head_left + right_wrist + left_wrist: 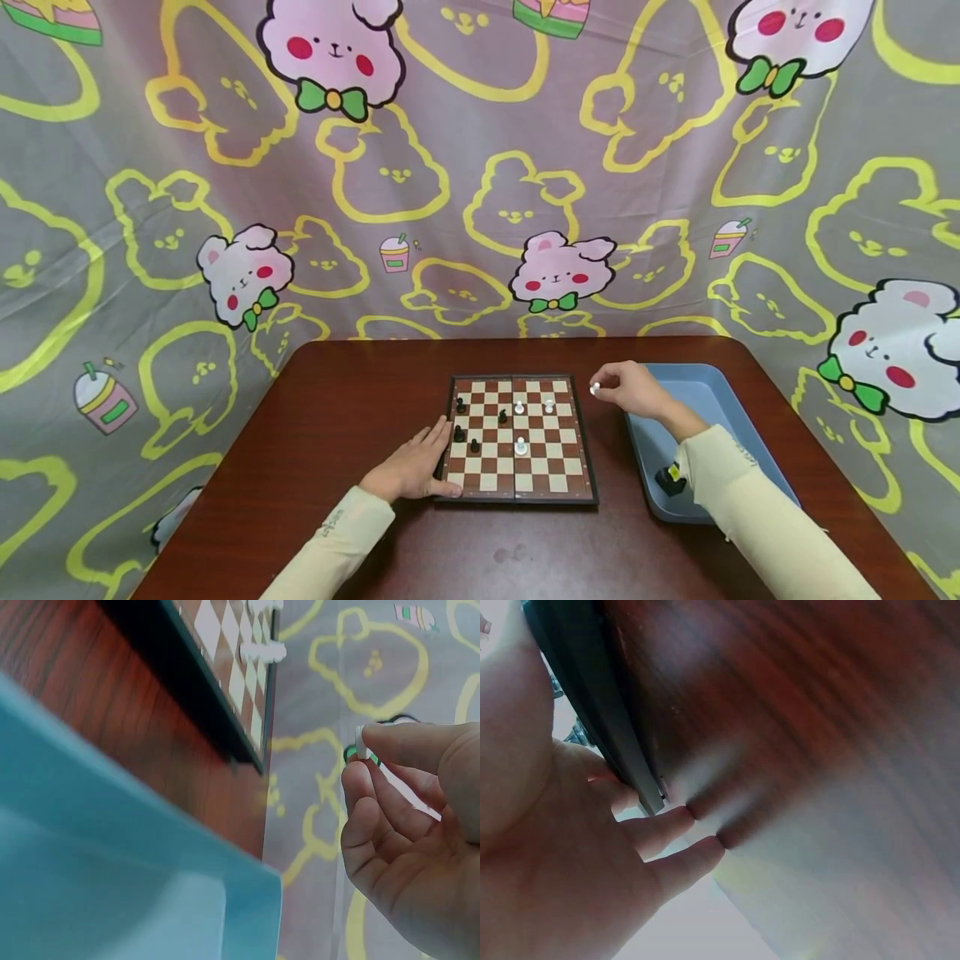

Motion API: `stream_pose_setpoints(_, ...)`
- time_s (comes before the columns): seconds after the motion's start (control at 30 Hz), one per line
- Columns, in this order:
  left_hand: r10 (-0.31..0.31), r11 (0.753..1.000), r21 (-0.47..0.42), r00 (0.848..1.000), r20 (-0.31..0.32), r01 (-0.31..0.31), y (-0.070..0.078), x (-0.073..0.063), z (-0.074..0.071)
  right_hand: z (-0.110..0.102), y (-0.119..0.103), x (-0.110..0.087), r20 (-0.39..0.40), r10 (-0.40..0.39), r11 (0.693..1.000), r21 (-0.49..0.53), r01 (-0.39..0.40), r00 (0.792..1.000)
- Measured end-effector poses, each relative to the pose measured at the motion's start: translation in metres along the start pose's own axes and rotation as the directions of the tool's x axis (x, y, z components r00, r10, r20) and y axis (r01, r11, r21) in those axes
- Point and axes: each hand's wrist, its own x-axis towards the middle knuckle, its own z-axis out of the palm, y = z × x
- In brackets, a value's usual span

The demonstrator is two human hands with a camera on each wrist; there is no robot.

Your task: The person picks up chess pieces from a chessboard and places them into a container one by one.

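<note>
a: why is the left hand (411, 468) down there?
b: it's loosely outstretched along the board's (551, 483) left edge, thumb at the near corner, perhaps steadying it.
a: and the right hand (630, 388), farther off?
b: pinching a small white piece (595, 388) right of the board, likely by fingertips because it's tiny.
a: counts?
b: 1 board, 4 black pieces (475, 446) and 3 white pieces (521, 447) on it, 1 held.

Pc (595, 388) in R hand (632, 389) too small to ID; R sleeve (738, 479) part-hides tray (693, 385).
</note>
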Motion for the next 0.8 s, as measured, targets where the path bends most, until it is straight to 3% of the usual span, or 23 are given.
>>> stream_pose_setpoints(0.3, 0.001, 1.000, -0.008, 1.000, -0.001, -0.001, 0.000, -0.001, -0.001, -0.018, 0.026, -0.005, -0.048, 0.040, 0.999, -0.004, -0.040, 0.998)
stream_pose_setpoints(0.8, -0.004, 1.000, -0.001, 1.000, -0.001, 0.004, 0.000, -0.001, 0.000, -0.029, 0.056, -0.004, -0.079, 0.129, 0.991, 0.043, -0.126, 0.988)
